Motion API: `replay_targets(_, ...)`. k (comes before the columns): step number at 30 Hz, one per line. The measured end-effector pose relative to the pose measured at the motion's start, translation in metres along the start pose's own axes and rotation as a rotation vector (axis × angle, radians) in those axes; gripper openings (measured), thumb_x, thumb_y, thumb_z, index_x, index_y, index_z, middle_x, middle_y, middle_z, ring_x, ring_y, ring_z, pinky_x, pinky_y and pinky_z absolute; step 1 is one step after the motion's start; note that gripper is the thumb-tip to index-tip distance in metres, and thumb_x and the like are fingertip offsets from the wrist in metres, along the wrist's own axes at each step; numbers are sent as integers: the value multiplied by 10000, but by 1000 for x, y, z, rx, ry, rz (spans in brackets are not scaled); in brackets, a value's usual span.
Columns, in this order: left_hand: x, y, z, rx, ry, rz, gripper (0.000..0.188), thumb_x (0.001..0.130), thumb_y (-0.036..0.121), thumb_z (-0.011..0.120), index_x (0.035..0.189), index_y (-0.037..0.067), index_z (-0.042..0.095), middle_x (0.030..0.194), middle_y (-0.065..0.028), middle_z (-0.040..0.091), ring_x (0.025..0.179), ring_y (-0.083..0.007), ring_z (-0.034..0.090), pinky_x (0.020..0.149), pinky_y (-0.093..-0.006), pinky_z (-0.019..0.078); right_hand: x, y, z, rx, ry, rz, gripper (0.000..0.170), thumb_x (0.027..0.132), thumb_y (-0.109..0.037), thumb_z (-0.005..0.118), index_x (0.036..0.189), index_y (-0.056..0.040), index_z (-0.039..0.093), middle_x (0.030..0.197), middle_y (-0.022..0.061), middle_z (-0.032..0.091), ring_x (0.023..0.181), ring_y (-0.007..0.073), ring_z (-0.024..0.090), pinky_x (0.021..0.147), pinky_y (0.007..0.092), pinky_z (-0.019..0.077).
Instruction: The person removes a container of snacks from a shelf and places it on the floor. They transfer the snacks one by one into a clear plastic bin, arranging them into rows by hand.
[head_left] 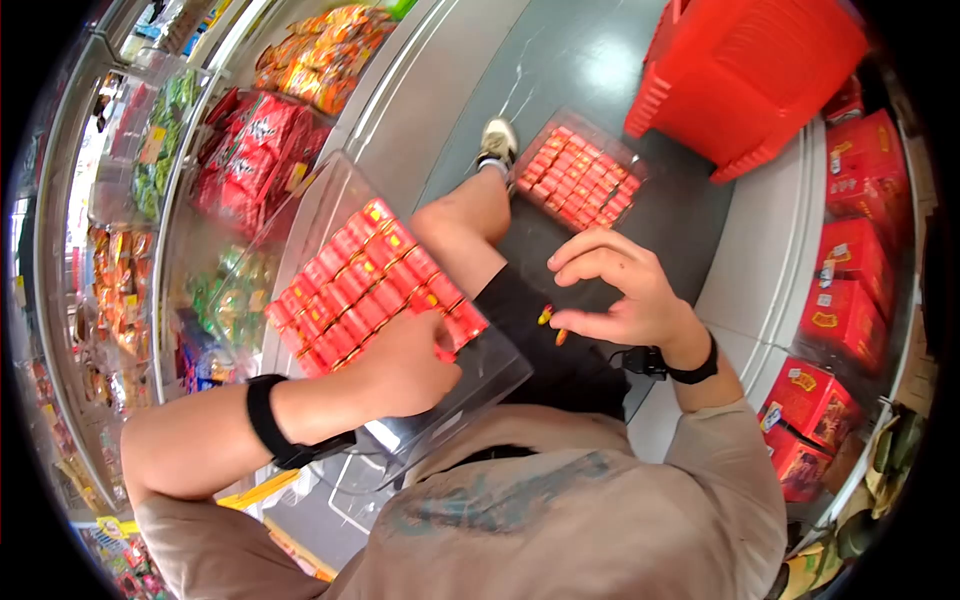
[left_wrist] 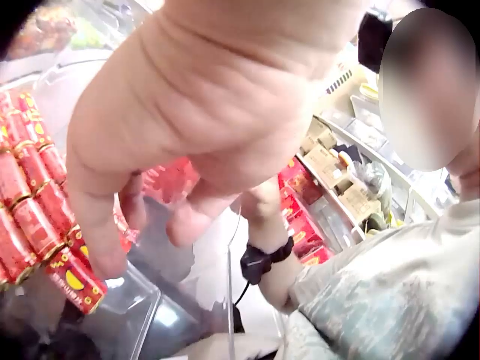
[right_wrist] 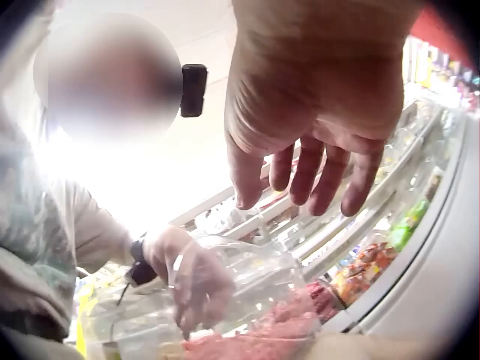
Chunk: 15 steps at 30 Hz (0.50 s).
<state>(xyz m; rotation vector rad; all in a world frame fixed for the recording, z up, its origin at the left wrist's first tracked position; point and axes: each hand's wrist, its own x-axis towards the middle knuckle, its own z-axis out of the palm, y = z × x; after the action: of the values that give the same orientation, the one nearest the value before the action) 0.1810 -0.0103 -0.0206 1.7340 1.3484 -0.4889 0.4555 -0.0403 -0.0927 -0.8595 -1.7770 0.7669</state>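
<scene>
A transparent plastic box (head_left: 500, 375) leans across the person's left side, packed with rows of red wrapped rolls (head_left: 350, 285). My left hand (head_left: 405, 370) reaches into it at the near end of the rows. In the left wrist view, its bent fingers touch a red roll (left_wrist: 77, 280) with a yellow mark, and a gap shows between thumb and forefinger. My right hand (head_left: 625, 290) hovers over the black shorts (head_left: 590, 370), fingers spread and loosely bent. The right wrist view shows nothing in that hand. Small yellow and orange marks (head_left: 545, 315) appear beside its thumb.
A second box (head_left: 580, 172) of red rolls stands on the dark floor near the shoe (head_left: 498, 140). Beyond it is a red basket (head_left: 745, 75). Shelves with bagged snacks (head_left: 255, 150) run along the left; red cartons (head_left: 845, 300) line the right.
</scene>
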Motion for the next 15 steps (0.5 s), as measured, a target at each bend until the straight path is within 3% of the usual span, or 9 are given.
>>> replay_targets(2, -7, 10, -13, -156, 52, 13, 263, 813, 137, 727, 982, 0, 581, 841, -63, 617, 753, -155, 604, 644, -321, 493, -9, 25, -10, -58, 74, 58, 304, 734, -82, 843, 950, -33, 635, 937, 82, 661, 857, 226, 656, 763, 315, 533)
replay_targets(3, -15, 21, -25, -229, 31, -28, 304, 819, 192, 702, 1005, -31, 613, 948, -175, 685, 917, -258, 666, 793, -359, 516, -19, 50, -14, -101, 101, 186, 259, 759, -29, 809, 958, -24, 643, 939, 97, 677, 876, 190, 657, 764, 314, 519)
replay_targets(4, -23, 31, -36, -344, -6, -66, 276, 843, 182, 705, 1003, -22, 611, 943, -139, 680, 899, -205, 655, 778, -329, 512, -25, 78, -16, -106, 167, 301, 203, 810, -52, 776, 951, -13, 634, 919, 96, 680, 829, 172, 651, 754, 304, 515)
replay_targets(5, -31, 38, -45, -457, -47, -107, 249, 866, 173, 707, 1002, -12, 610, 938, -102, 675, 882, -151, 645, 763, -300, 508, -39, 122, -14, 25, 270, 537, 156, 846, -65, 742, 930, -4, 627, 876, 83, 679, 774, 175, 647, 738, 298, 517)
replay_targets(6, -40, 42, -51, -550, -47, -81, 216, 880, 147, 704, 1003, -1, 607, 932, -70, 661, 880, -126, 634, 756, -278, 502, -56, 168, -16, -8, 291, 669, 170, 864, -113, 726, 934, 6, 627, 858, 100, 689, 768, 199, 670, 728, 314, 528)
replay_targets(8, -57, 42, -60, -748, -54, -9, 188, 900, 95, 705, 1033, 15, 597, 932, -20, 628, 883, -100, 621, 754, -249, 495, -85, 241, -20, -388, 147, 870, 253, 875, -223, 707, 954, 7, 634, 925, 171, 696, 864, 301, 693, 770, 379, 543)
replay_targets(9, -67, 47, -65, -861, -31, 20, 195, 910, 71, 690, 1052, -6, 582, 963, -38, 621, 901, -115, 628, 781, -252, 503, -89, 261, -21, -395, 30, 958, 310, 873, -281, 688, 1018, -11, 640, 969, 202, 701, 927, 347, 688, 800, 419, 540)
replay_targets(11, -77, 45, -75, -1002, 21, 121, 176, 912, 9, 649, 1061, -34, 565, 1003, -84, 619, 904, -161, 653, 805, -283, 532, -100, 324, -7, -481, -122, 989, 349, 854, -279, 696, 1070, -12, 632, 1020, 186, 704, 966, 325, 684, 834, 414, 537)
replay_targets(15, -68, 27, -85, -1369, 124, 337, 145, 821, -5, 621, 943, -43, 551, 1018, -202, 604, 859, -332, 682, 785, -435, 585, -69, 390, 16, -415, -241, 1006, 451, 840, -289, 705, 1207, -43, 615, 1141, 212, 683, 1072, 355, 655, 920, 426, 519)
